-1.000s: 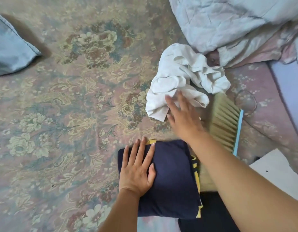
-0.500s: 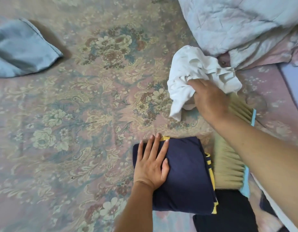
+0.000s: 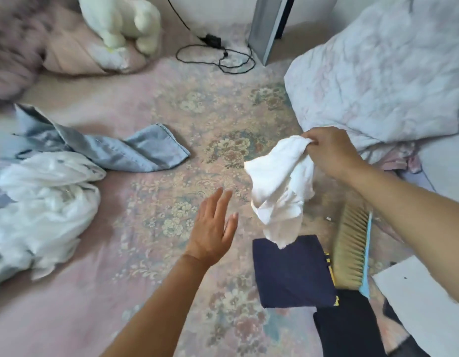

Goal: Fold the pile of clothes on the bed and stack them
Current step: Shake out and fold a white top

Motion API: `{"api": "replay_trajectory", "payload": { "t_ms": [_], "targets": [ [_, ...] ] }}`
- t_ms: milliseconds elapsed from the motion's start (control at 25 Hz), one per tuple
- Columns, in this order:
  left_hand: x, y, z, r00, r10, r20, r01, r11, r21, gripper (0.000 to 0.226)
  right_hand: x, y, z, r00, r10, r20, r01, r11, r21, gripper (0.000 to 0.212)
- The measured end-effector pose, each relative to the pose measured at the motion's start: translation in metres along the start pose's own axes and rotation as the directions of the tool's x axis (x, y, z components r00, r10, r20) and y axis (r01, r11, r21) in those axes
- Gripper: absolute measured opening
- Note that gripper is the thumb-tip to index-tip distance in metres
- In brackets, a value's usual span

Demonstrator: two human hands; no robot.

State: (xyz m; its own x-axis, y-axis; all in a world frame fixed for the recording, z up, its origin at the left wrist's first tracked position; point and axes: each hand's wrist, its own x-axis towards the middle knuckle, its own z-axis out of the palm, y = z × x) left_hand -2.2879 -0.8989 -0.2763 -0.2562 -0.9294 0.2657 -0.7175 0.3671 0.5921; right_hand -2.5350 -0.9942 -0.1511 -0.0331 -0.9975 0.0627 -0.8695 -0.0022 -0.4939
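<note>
The right hand (image 3: 329,150) pinches the top of a crumpled white garment (image 3: 277,186) and holds it up in the air, so it hangs down over the bed (image 3: 171,140). Its low tip hangs just above the folded navy garment (image 3: 290,274). The left hand (image 3: 213,228) is flat with its fingers spread, holds nothing, and is up off the bed, near the white one but not touching it.

To do this step well, I think the left hand should find a second corner or hem, and both hands should pull the cloth wide and give it a shake. Then lay it flat on the bare flowery part of the bed in front, smooth it, and fold it to about the size of the navy one, so it can sit on top.

Around it, from big to small: a pale quilt (image 3: 377,78) is bunched at the right. A heap of white and grey clothes (image 3: 43,202) sits at the left, with a light blue garment (image 3: 146,148) next to it. These are not folded yet. A cream soft toy (image 3: 125,19) is far back, and a black cable (image 3: 218,57) lies near it.

A bed brush (image 3: 352,248) lies just beside the navy stack. It could get in the way as the stack grows, so it may need a push aside. A dark cloth (image 3: 352,325) lies at the near edge.
</note>
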Motion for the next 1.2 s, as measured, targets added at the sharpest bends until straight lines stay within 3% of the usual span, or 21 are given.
{"api": "replay_trajectory", "payload": {
  "t_ms": [160,320,400,480,560,600,640,680,720,760,880,960,1040,1160,1200],
  "targets": [
    [0.028,0.062,-0.148,0.997,0.050,-0.052,-0.056,0.992,-0.116,0.057,-0.026,-0.088,-0.077,0.990,0.102,0.100,-0.123,0.963,0.238,0.023],
    [0.025,0.121,-0.271,0.976,0.162,-0.144,-0.179,0.977,-0.116,0.052,-0.059,-0.184,-0.154,0.968,0.102,0.227,-0.221,0.774,0.593,0.016],
    [0.019,0.143,-0.314,0.954,0.238,-0.180,-0.253,0.965,-0.069,0.058,-0.072,-0.234,-0.188,0.964,0.037,0.262,-0.211,0.710,0.672,0.020],
    [0.024,0.164,-0.349,0.949,0.253,-0.188,-0.265,0.963,-0.044,0.080,-0.079,-0.277,-0.215,0.950,-0.080,0.302,-0.152,0.728,0.669,0.018],
    [0.035,0.193,-0.389,0.981,0.142,-0.131,-0.162,0.975,-0.153,0.108,-0.092,-0.323,-0.239,0.921,-0.223,0.320,-0.031,0.776,0.630,0.010],
    [0.041,0.206,-0.407,0.995,0.069,-0.069,-0.084,0.967,-0.239,0.111,-0.099,-0.343,-0.250,0.912,-0.274,0.306,0.028,0.785,0.619,0.006],
    [0.046,0.217,-0.423,1.000,0.013,-0.004,-0.014,0.953,-0.301,0.098,-0.106,-0.361,-0.261,0.911,-0.314,0.267,0.083,0.774,0.627,0.007],
    [0.047,0.226,-0.437,0.999,-0.017,0.039,0.029,0.941,-0.338,0.069,-0.112,-0.375,-0.270,0.916,-0.338,0.218,0.121,0.748,0.652,0.012],
    [0.045,0.232,-0.447,0.997,-0.063,0.042,0.074,0.930,-0.361,0.038,-0.119,-0.384,-0.278,0.920,-0.354,0.170,0.143,0.706,0.694,0.019],
    [0.043,0.236,-0.456,0.993,-0.117,0.010,0.111,0.916,-0.387,0.021,-0.123,-0.385,-0.283,0.923,-0.360,0.136,0.143,0.649,0.747,0.027],
    [0.038,0.241,-0.480,0.975,-0.194,-0.107,0.121,0.871,-0.476,0.022,-0.142,-0.358,-0.288,0.910,-0.394,0.134,0.082,0.485,0.871,0.070],
    [0.037,0.252,-0.500,0.962,-0.219,-0.163,0.096,0.831,-0.548,0.029,-0.159,-0.329,-0.269,0.907,-0.382,0.177,0.039,0.494,0.868,0.087],
    [0.039,0.261,-0.517,0.950,-0.238,-0.204,0.078,0.810,-0.581,0.033,-0.180,-0.317,-0.243,0.884,-0.415,0.217,0.047,0.538,0.841,0.066],
    [0.039,0.267,-0.526,0.943,-0.261,-0.205,0.088,0.792,-0.604,0.033,-0.196,-0.327,-0.227,0.909,-0.406,0.094,0.197,0.617,0.761,0.013],
    [0.037,0.267,-0.528,0.941,-0.266,-0.208,0.094,0.797,-0.597,0.031,-0.193,-0.331,-0.232,0.929,-0.368,0.044,0.201,0.599,0.775,0.013]
  ]
}}
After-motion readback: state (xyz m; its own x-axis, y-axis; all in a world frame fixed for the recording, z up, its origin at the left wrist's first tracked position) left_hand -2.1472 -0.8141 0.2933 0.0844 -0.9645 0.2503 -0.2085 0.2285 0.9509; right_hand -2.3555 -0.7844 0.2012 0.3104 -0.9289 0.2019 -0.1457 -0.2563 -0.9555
